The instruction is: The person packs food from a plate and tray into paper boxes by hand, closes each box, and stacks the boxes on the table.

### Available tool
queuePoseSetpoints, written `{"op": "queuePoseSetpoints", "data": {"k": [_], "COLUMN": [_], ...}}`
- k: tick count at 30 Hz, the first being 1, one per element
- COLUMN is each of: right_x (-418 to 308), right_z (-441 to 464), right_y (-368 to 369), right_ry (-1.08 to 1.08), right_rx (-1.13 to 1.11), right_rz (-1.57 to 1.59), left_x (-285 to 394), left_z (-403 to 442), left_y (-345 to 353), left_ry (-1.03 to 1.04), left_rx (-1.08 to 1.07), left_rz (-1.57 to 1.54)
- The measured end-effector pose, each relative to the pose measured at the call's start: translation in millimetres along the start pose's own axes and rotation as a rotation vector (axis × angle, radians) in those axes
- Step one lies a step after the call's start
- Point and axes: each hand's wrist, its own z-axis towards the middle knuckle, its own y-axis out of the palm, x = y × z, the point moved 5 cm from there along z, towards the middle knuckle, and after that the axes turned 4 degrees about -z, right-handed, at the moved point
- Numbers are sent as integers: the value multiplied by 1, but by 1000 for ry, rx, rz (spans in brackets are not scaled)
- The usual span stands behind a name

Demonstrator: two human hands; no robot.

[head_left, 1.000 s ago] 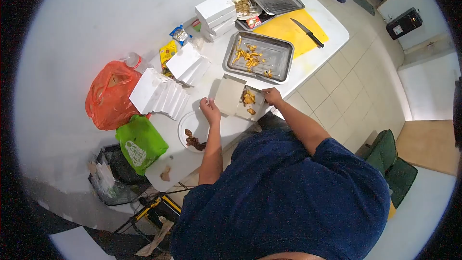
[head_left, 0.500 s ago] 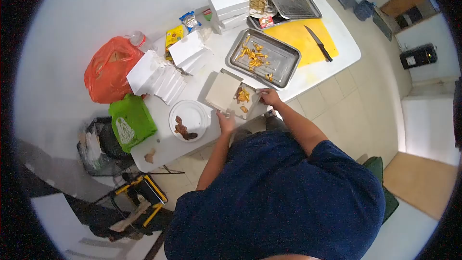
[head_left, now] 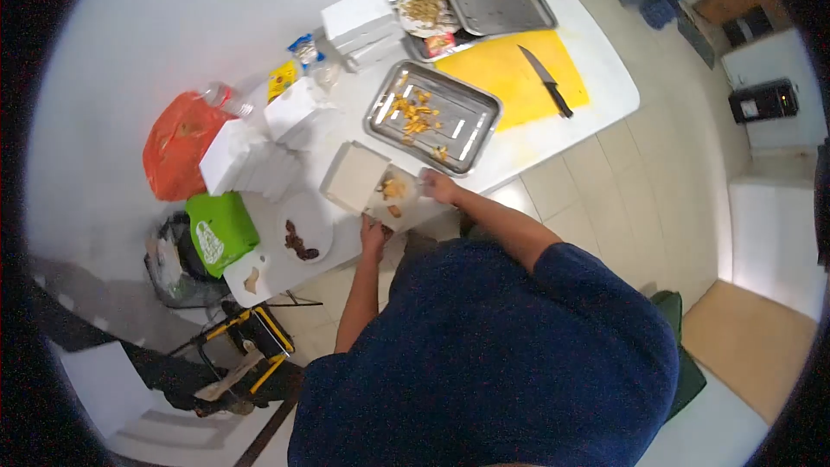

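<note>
Though blurred, hands (head_left: 373,237) (head_left: 442,188) seemingly hold 1 box (head_left: 356,176).

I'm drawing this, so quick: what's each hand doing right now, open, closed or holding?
Left hand: at the near edge of the open box; can't tell its grip.
Right hand: closed on the box's side edge.

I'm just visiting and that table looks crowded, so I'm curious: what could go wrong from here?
Two risks, as far as I can judge:

1. The open box is at the near edge of the table, with the left hand and right hand at it; a slip might spill the food inside.

2. The knife lies uncovered on the yellow board, handle toward the table's near edge; brushing it could perhaps knock it off.
</note>
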Motion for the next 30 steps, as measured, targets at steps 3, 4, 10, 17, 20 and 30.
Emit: {"op": "queuePoseSetpoints", "data": {"k": [3, 4, 10, 17, 20, 30], "right_x": [26, 22, 23, 40, 41, 10], "right_z": [19, 18, 24, 32, 28, 8], "right_y": [1, 0, 4, 5, 2, -8], "right_ry": [-118, -77, -88, -286, -242, -151], "right_rx": [72, 73, 147, 193, 99, 67], "right_rz": [-329, -364, -464, -384, -352, -398], "left_x": [-1, -7, 21, 11, -2, -7], "left_z": [1, 10, -24, -19, -6, 3], "left_y": [1, -5, 27, 13, 3, -5], "left_ry": [-24, -20, -44, 83, 79, 76], "left_rx": [-37, -51, 33, 85, 151, 86], "left_rz": [-96, -71, -7, 222, 106, 18]}}
